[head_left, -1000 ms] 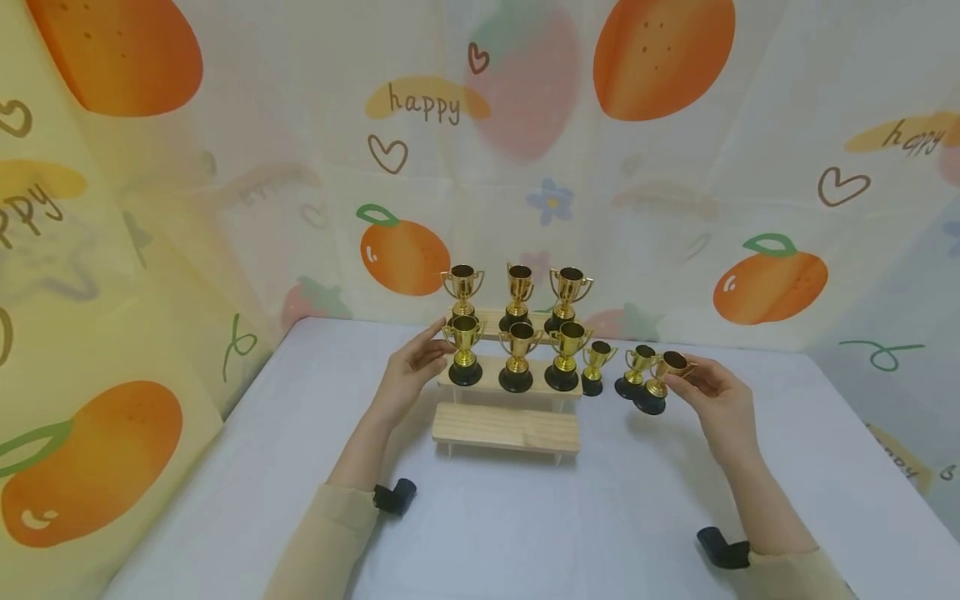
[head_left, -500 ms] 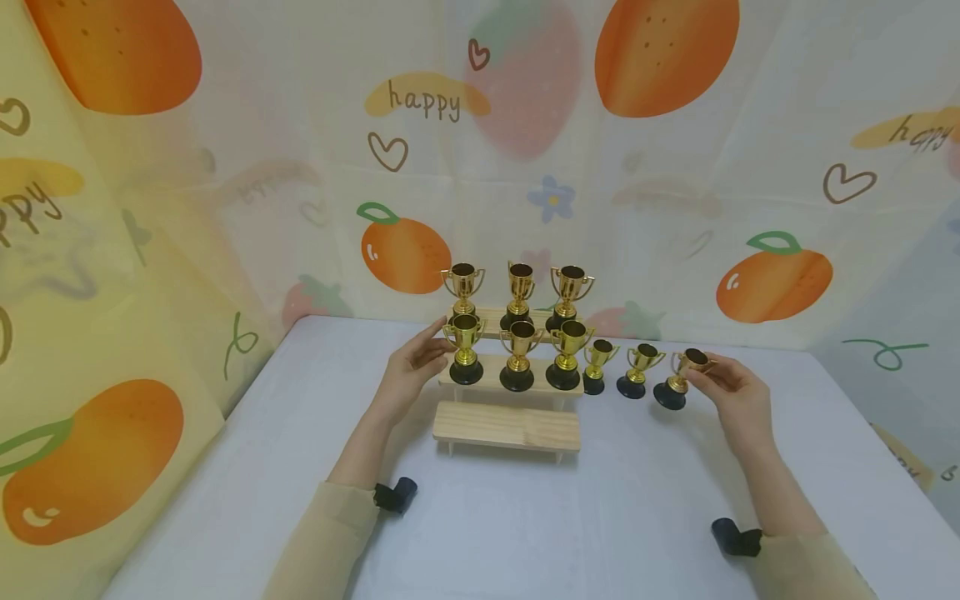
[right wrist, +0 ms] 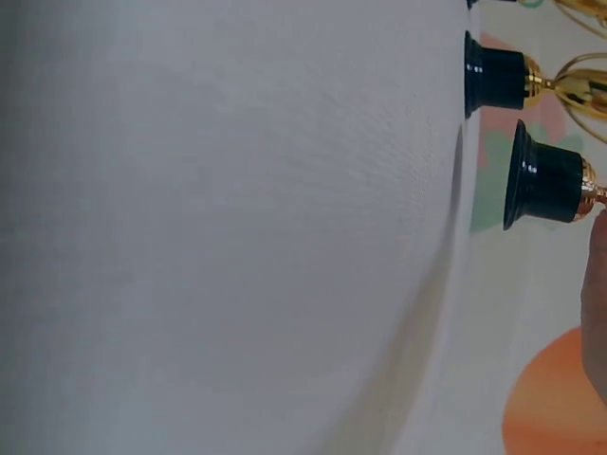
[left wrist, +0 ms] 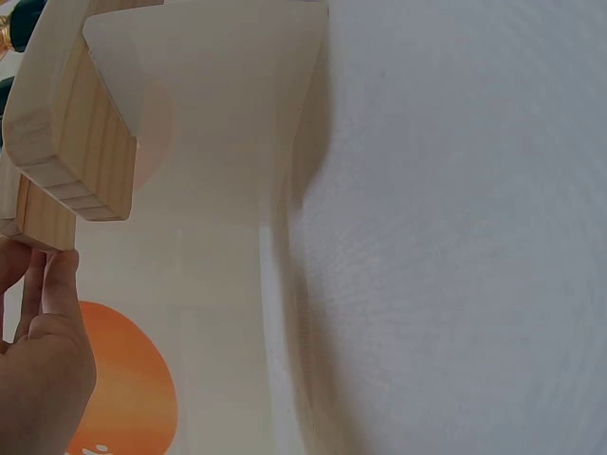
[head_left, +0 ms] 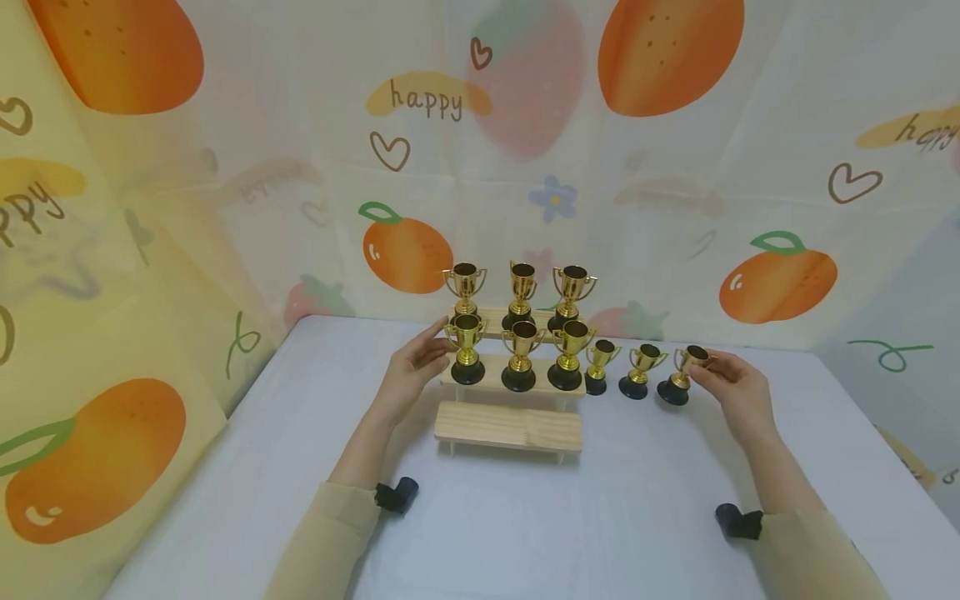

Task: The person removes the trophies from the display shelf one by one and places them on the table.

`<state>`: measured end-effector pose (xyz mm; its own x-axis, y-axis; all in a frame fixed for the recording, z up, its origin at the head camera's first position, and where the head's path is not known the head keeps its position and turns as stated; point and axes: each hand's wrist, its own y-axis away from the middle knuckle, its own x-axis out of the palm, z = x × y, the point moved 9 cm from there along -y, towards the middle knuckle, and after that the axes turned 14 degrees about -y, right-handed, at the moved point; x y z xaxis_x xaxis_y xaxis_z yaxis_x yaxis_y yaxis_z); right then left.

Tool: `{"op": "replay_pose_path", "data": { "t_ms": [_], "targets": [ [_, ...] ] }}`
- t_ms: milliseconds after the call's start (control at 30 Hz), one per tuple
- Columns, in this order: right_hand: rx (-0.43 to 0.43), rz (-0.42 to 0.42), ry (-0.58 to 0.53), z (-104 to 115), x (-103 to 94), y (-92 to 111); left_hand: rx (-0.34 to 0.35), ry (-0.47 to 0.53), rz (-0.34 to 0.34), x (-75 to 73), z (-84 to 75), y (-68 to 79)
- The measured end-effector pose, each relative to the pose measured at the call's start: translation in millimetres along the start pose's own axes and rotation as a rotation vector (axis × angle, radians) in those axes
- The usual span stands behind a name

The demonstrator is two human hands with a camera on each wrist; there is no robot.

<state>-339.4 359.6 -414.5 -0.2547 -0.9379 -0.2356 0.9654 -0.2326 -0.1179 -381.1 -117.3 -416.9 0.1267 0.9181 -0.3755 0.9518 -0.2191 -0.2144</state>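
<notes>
My right hand pinches a small gold trophy cup with a black base, by its upper part. The cup leans slightly; in the right wrist view its black base hangs a little off the tabletop. Left of it, two similar cups stand upright on the table, a nearer one and one beside the rack. My left hand touches the left end of the wooden tiered rack; in the left wrist view its fingertips meet a board's end. Three cups stand on the middle board, three on the top one.
A white cloth covers the table. Behind it hangs a fruit-printed curtain, with another side of it at the left. The rack's lowest board faces the front. A black wrist camera sits on each forearm.
My right hand has carried its trophy cup to the right, away from the neighbouring cup, then slightly lower and more upright. My left hand stays at the rack.
</notes>
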Motion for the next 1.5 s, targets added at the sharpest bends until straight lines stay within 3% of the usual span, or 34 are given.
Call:
{"op": "replay_pose_path", "data": {
  "t_ms": [400, 1033, 1500],
  "targets": [
    [0.017, 0.051, -0.068, -7.2, 5.6, -10.5, 0.010, 0.019, 0.008, 1.9, -2.0, -0.4],
    [0.091, 0.103, 0.045, -21.8, 4.7, -16.9, 0.000, 0.023, 0.007, 1.9, 0.0, -0.9],
    [0.094, 0.145, 0.005, -23.9, 3.5, -15.7, -0.010, -0.001, -0.002, 0.8, -2.6, -0.1]
  ]
}}
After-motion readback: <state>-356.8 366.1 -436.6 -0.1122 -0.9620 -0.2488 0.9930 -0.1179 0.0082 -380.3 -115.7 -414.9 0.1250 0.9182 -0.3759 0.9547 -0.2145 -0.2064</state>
